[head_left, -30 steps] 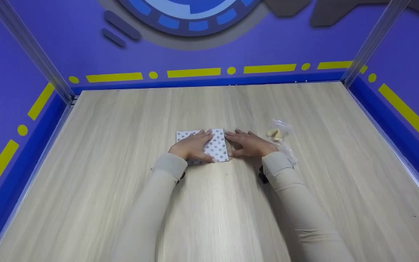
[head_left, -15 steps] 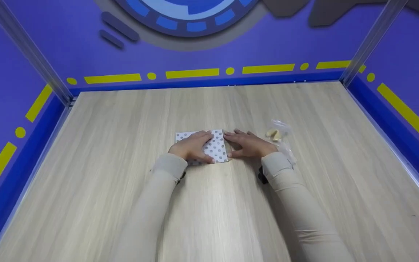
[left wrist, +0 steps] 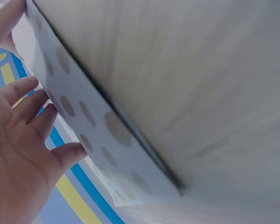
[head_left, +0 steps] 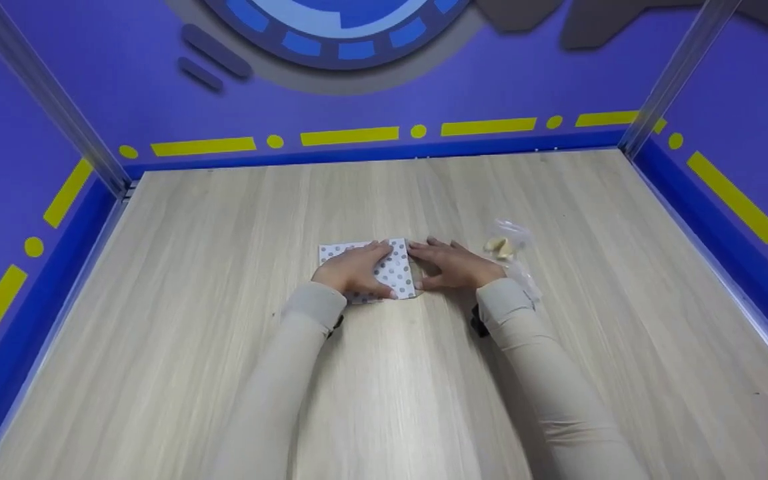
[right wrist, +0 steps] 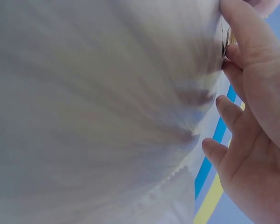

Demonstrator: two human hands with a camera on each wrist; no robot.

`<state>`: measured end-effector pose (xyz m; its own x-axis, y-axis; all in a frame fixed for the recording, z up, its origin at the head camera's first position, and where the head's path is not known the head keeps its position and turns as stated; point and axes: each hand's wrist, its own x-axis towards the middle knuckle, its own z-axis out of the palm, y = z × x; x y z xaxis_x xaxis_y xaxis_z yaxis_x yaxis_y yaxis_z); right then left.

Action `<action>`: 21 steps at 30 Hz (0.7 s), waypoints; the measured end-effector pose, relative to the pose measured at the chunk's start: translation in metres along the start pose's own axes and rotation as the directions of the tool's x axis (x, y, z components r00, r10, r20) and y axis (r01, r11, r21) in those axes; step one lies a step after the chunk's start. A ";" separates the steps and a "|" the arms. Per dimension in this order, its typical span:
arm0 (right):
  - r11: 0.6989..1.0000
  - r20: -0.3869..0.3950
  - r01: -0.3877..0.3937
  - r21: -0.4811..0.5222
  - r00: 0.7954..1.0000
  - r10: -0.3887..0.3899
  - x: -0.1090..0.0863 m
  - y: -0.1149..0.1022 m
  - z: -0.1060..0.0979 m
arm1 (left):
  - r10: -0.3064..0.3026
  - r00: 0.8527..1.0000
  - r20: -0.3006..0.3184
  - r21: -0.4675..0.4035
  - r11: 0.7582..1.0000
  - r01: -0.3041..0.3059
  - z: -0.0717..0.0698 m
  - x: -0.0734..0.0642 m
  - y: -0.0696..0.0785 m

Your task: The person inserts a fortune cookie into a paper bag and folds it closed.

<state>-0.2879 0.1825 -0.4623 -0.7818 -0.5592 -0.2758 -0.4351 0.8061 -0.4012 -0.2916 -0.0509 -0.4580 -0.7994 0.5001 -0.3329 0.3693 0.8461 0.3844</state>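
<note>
A flat, folded-looking white paper piece with grey polka dots lies on the wooden tabletop; its exact kind is unclear. My left hand rests on its left part, fingers spread, covering much of the pattern. In the left wrist view the fingers reach onto the dotted surface, and the near edge shows a dark line. My right hand lies by the paper's right edge, its fingers extended and thumb apart. Its index finger and thumb touch or nearly touch that edge. The right wrist view shows these fingers low over the table.
A clear plastic bag with a fortune cookie inside lies just beyond my right hand. More clear plastic shows beside the right cuff. Blue-purple panels wall the table at the back and both sides.
Both hands and the polka-dot paper keep nearly the same places. The whole head view shifts slightly.
</note>
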 end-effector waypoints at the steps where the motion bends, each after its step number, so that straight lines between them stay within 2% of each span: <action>1: 1.000 -0.001 0.003 0.004 1.000 -0.003 0.000 0.000 0.000 | 0.007 1.000 -0.007 -0.006 1.000 -0.007 0.000 0.000 0.000; 5: 1.000 -0.008 0.018 0.017 1.000 -0.017 0.000 0.001 0.000 | 0.023 0.999 -0.033 -0.023 0.999 -0.024 -0.001 0.000 0.001; 11: 0.999 -0.015 0.022 0.029 1.000 -0.022 0.000 0.001 0.000 | 0.005 0.999 -0.046 -0.041 0.999 -0.007 -0.001 0.000 0.002; 21: 1.000 -0.014 0.024 0.014 1.000 -0.024 0.001 0.001 0.000 | 0.022 0.999 -0.049 -0.009 1.000 -0.023 0.000 -0.003 0.002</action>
<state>-0.2894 0.1828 -0.4633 -0.7771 -0.5757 -0.2542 -0.4474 0.7895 -0.4202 -0.2891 -0.0509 -0.4561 -0.8134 0.5092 -0.2813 0.3829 0.8327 0.4000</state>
